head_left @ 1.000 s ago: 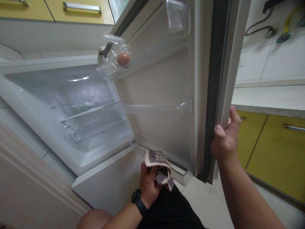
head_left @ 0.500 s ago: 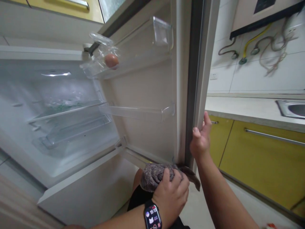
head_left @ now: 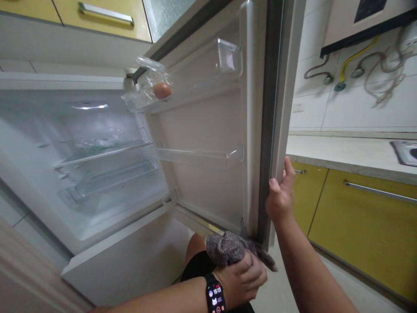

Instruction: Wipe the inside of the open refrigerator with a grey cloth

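Observation:
My left hand (head_left: 243, 274), with a watch on its wrist, is closed around a bunched grey-brown cloth (head_left: 226, 248) at the lower edge of the open fridge door (head_left: 205, 182). One end of the cloth trails out to the right, under the door's corner. My right hand (head_left: 282, 193) grips the door's outer edge, thumb on the near side and fingers partly hidden behind it. Clear shelves cross the door's inner face; the upper one holds a brown egg (head_left: 162, 90) beside a crumpled clear plastic bag (head_left: 146, 78).
On the left, the lit fridge compartment (head_left: 120, 217) has a glass shelf with a plastic bag of something green (head_left: 97, 148). A white counter (head_left: 339, 152) with a sink (head_left: 407, 152) and yellow cabinets (head_left: 365, 226) stands right of the door. My knee is below the door.
My left hand and the cloth have shifted slightly down and right, and the cloth is bunched differently. My right hand keeps its hold on the door. The whole view has shifted a little.

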{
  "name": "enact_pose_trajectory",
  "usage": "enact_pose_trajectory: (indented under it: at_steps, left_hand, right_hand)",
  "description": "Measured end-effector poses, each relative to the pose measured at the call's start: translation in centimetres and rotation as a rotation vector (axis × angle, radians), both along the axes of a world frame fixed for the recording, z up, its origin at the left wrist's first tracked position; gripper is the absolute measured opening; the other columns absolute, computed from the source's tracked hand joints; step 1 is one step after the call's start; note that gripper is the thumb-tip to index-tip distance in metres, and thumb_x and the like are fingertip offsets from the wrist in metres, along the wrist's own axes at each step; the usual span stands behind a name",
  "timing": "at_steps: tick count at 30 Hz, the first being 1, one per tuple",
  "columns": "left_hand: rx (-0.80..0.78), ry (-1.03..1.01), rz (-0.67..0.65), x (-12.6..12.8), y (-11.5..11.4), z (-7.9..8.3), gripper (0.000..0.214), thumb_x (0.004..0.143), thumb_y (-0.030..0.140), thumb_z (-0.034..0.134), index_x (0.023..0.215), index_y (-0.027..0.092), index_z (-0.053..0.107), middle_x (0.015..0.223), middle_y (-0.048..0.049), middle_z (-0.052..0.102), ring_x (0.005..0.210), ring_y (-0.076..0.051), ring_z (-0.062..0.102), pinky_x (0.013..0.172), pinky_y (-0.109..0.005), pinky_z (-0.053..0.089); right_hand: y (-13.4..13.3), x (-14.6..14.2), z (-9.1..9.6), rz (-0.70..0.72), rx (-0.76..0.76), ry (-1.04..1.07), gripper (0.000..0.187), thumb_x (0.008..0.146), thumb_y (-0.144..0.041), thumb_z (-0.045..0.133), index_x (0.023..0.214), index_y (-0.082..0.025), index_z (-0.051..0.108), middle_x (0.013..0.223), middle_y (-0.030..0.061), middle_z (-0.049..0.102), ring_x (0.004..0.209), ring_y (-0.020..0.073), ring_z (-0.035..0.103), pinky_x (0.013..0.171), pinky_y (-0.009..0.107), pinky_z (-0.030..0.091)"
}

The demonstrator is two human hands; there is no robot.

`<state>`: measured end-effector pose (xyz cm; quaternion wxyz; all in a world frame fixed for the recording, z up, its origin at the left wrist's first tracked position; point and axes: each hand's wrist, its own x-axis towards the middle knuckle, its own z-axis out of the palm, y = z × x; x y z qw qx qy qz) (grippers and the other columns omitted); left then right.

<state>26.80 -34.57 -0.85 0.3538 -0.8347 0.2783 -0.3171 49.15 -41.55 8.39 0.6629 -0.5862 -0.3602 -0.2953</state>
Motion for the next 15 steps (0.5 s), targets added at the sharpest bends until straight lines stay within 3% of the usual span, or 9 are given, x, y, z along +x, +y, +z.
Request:
enact_pose_trajectory:
  at_steps: [4,7,11,13,15]
  left_hand:
    - [-0.145,0.011,-0.1,-2.7,2.0,0.5,0.021,0.099,0.032,0.064,0.111,0.028,0.08,0.144,-0.0035,0.068,0.123,-0.024,0.062,0.106,-0.042,0.048]
    - [-0.355,-0.024,-0.065,-4.7,3.4,0.9,0.015,0.094,0.033,0.07,0.105,0.039,0.077,0.144,0.0063,0.07,0.119,-0.023,0.06,0.105,-0.045,0.046]
    - [-0.592,0.062,0.099,-6.2,6.3,3.3,0.036,0.082,0.034,0.076,0.118,0.042,0.075,0.133,-0.0013,0.075,0.114,-0.029,0.06,0.103,-0.052,0.047]
    - [-0.794,0.165,0.237,-6.0,8.4,5.0,0.047,0.079,0.031,0.075,0.125,0.041,0.075,0.132,-0.0059,0.073,0.113,-0.031,0.062,0.098,-0.051,0.05]
    - [-1.031,0.27,0.373,-5.4,10.9,6.7,0.045,0.08,0.027,0.07,0.123,0.038,0.078,0.126,-0.0071,0.073,0.112,-0.029,0.065,0.098,-0.045,0.052]
  right_hand:
    - [-0.2,-0.4,-0.2,0.0,0.009,0.005,0.078,0.099,-0.052,0.051,0.17,-0.03,0.027,0.177,0.0067,0.031,0.164,0.0331,0.032,0.137,0.063,0.022]
    - [-0.3,-0.5,-0.3,-0.007,0.018,0.003,0.078,0.098,-0.053,0.051,0.169,-0.031,0.028,0.177,0.0065,0.033,0.163,0.0341,0.033,0.137,0.064,0.023]
    - [-0.1,-0.3,-0.5,-0.001,0.034,0.032,0.08,0.096,-0.055,0.052,0.169,-0.033,0.029,0.174,0.0068,0.038,0.16,0.0364,0.039,0.132,0.067,0.032]
    - [0.0,-0.3,-0.5,-0.006,0.043,0.048,0.08,0.095,-0.057,0.052,0.169,-0.034,0.029,0.174,0.0067,0.039,0.159,0.0371,0.04,0.131,0.068,0.033]
    - [0.0,-0.3,-0.5,-0.015,0.041,0.055,0.081,0.095,-0.057,0.053,0.168,-0.033,0.03,0.174,0.007,0.039,0.159,0.0377,0.04,0.131,0.07,0.032]
